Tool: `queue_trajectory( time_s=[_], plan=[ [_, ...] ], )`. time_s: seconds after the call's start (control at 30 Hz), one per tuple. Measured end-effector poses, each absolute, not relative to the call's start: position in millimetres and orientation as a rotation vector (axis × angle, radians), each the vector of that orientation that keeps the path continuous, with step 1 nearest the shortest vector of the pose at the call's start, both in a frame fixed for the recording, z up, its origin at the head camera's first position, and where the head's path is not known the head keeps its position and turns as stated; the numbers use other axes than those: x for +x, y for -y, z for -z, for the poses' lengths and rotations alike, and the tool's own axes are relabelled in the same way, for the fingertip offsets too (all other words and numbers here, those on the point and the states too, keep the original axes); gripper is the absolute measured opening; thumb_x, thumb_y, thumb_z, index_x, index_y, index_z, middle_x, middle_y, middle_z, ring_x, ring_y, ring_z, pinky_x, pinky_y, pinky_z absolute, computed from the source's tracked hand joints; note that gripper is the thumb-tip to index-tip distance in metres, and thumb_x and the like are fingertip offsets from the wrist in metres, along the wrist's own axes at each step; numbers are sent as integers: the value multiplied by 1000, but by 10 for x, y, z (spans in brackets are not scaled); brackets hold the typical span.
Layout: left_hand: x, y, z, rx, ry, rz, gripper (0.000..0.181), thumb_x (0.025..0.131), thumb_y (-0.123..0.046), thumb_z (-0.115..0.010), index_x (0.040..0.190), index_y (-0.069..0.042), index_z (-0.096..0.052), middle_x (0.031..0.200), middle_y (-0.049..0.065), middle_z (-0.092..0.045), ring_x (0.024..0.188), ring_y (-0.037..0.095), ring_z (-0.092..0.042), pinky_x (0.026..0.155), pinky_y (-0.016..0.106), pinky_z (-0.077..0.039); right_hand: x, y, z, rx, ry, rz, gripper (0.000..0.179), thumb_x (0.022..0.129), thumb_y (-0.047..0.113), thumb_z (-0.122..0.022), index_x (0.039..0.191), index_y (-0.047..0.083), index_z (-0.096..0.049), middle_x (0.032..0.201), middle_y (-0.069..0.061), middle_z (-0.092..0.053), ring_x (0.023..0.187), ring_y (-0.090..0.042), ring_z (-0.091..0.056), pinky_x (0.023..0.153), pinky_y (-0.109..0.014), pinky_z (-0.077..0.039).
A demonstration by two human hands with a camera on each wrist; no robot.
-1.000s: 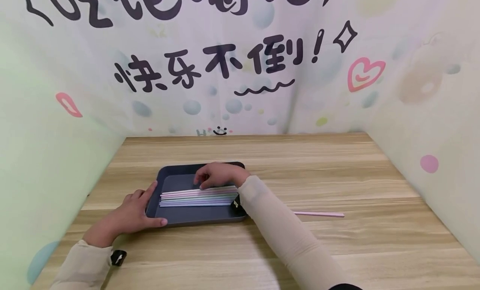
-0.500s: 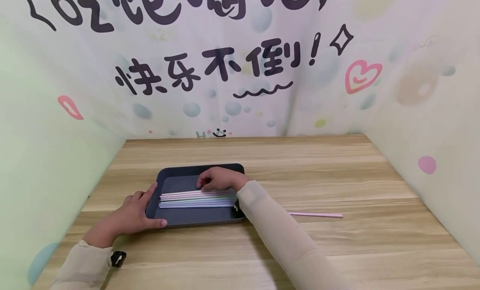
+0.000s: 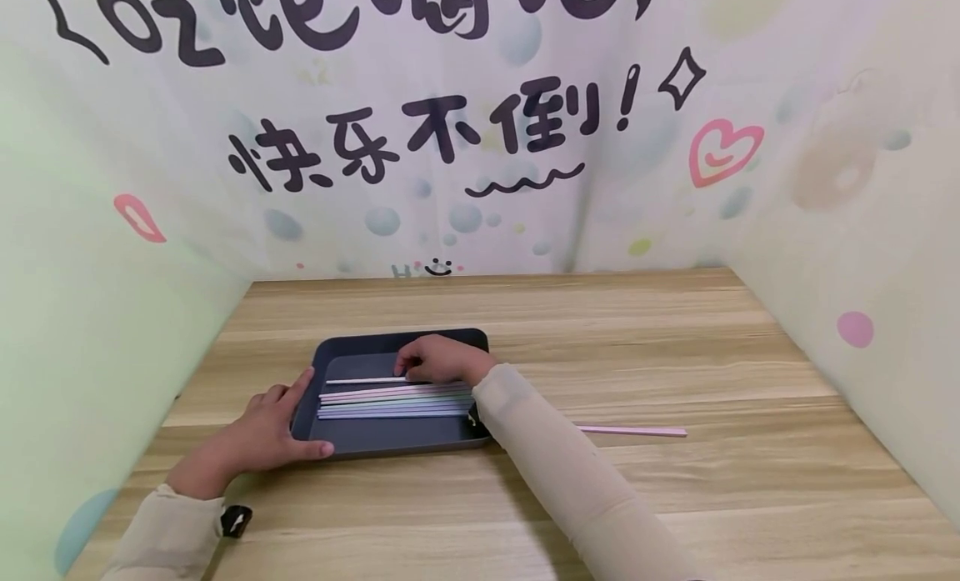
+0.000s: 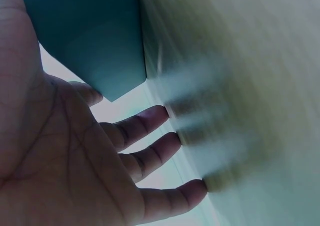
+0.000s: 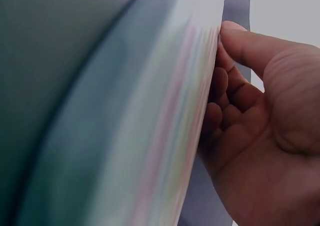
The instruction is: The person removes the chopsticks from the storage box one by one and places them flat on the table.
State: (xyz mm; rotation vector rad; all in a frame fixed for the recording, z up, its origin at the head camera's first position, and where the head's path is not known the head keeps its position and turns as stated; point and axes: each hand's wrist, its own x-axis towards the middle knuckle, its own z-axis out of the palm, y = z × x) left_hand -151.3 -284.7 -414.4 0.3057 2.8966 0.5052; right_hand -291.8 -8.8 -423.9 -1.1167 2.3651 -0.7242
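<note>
A dark grey tray (image 3: 405, 442) stands left of the table's middle, with several pastel chopsticks (image 3: 375, 404) lying side by side in it. My left hand (image 3: 258, 427) rests against the tray's left end, thumb along the front rim and index finger up the left side. In the left wrist view its other fingers (image 4: 150, 153) extend fairly straight beside the tray wall. My right hand (image 3: 442, 358) reaches over the tray with curled fingers and pinches a pale chopstick (image 3: 363, 381), which lies apart behind the others. My right hand and sleeve hide the chopsticks' right ends.
A single pink chopstick (image 3: 637, 431) lies on the wooden table (image 3: 720, 506) right of the tray, partly behind the right sleeve (image 3: 570, 464). A printed cloth backdrop (image 3: 450, 222) rises at the table's back edge, with pale walls at both sides.
The pale chopstick at my right fingertips has moved slightly backward, opening a gap from the row. My left hand and the tray have stayed in place.
</note>
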Motion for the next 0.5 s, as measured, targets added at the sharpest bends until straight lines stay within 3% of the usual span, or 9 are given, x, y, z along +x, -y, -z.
queue_trajectory(
  time_s=[0.5],
  plan=[
    [-1507, 2856, 4150, 336, -2917, -518, 123, 73, -62, -79, 155, 4, -16, 130, 41, -40, 115, 61, -40, 89, 65, -40, -2909, 101, 4241, -1101, -2357, 735, 11, 100, 13, -61, 105, 19, -69, 85, 4, -61, 71, -10, -51, 69, -24, -43]
  ],
)
